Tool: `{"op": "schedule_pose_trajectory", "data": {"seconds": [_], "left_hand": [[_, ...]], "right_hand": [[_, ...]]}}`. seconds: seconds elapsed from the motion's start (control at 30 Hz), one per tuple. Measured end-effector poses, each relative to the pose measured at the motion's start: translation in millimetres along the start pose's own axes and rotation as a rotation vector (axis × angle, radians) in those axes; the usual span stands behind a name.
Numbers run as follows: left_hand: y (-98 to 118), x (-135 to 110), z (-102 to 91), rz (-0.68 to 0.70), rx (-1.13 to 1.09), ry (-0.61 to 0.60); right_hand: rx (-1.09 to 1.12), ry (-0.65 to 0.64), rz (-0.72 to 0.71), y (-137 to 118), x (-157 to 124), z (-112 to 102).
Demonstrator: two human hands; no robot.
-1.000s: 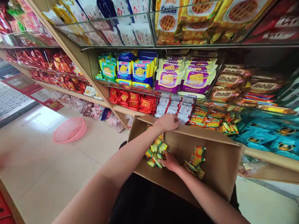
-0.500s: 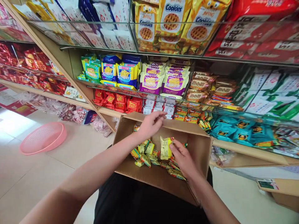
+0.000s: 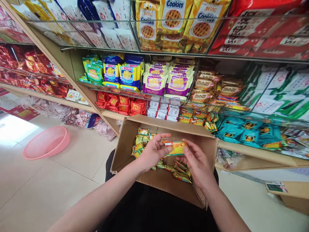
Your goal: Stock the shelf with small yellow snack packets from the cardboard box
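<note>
An open cardboard box [image 3: 125, 145] rests on my lap, with several small yellow-green and orange snack packets [image 3: 141, 141] loose inside. Over the box my left hand [image 3: 153, 151] and my right hand [image 3: 196, 162] both pinch one orange and yellow snack packet [image 3: 176, 147], held flat between them. My left fingers grip its left end, my right fingers its right end and lower edge. More packets [image 3: 180, 172] lie under my right hand.
Glass-fronted shelves [image 3: 169, 53] packed with biscuit and cookie bags stand right in front of the box. A pink plastic basket [image 3: 45, 141] lies on the tiled floor at left. A low wooden ledge [image 3: 253, 159] runs along at right.
My right hand lifted a packet out of the box. My left hand left the box's far rim and came down to take the packet's other end. The view shifted slightly.
</note>
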State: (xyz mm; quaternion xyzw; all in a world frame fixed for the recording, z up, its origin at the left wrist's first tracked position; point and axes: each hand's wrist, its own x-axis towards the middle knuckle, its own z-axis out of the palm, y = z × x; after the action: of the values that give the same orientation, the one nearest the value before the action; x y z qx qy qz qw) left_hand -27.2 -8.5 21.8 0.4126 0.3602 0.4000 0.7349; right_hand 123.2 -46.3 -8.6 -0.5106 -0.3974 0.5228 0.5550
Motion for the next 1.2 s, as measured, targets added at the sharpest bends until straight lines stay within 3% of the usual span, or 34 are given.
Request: {"op": "schedule_pose_trajectory", "data": {"seconds": [0.1, 0.2, 0.33, 0.43, 0.53, 0.63, 0.7, 0.83, 0.9, 1.0, 1.2], "left_hand": [[0, -1, 1.0, -0.024, -0.003, -0.041], [-3, 2, 0.8, -0.013, 0.017, -0.041], [-5, 11, 0.7, 0.043, 0.203, -0.063], [5, 25, -5.7, 0.241, 0.482, -0.07], [27, 49, -21.8, 0.425, 1.007, 0.015], [51, 77, -40.9, 0.398, 1.393, 0.085], [59, 94, -51.1, 0.367, 1.556, 0.12], [56, 110, -62.0, 0.1, 1.662, 0.111], [51, 110, -63.8, 0.045, 1.651, 0.128], [47, 106, -64.2, 0.049, 1.658, 0.181], [48, 104, -65.5, 0.014, 1.636, 0.186]], "right_hand": [[0.225, -0.051, 0.174, 1, 4, -4], [0.271, -0.011, 0.159, 1, 3, -6], [0.189, -0.028, 0.104, -1, 5, -13], [0.156, 0.057, -0.008, -12, 24, -30], [0.162, 0.199, -0.046, -32, 57, -59], [0.094, 0.149, 0.093, -53, 86, -90], [0.014, 0.148, 0.11, -58, 100, -108], [-0.046, 0.178, 0.177, -38, 126, -129], [0.036, 0.133, 0.177, -21, 145, -129], [0.187, 0.096, 0.033, 0, 183, -116], [0.036, 0.172, -0.069, 10, 254, -83]]}}
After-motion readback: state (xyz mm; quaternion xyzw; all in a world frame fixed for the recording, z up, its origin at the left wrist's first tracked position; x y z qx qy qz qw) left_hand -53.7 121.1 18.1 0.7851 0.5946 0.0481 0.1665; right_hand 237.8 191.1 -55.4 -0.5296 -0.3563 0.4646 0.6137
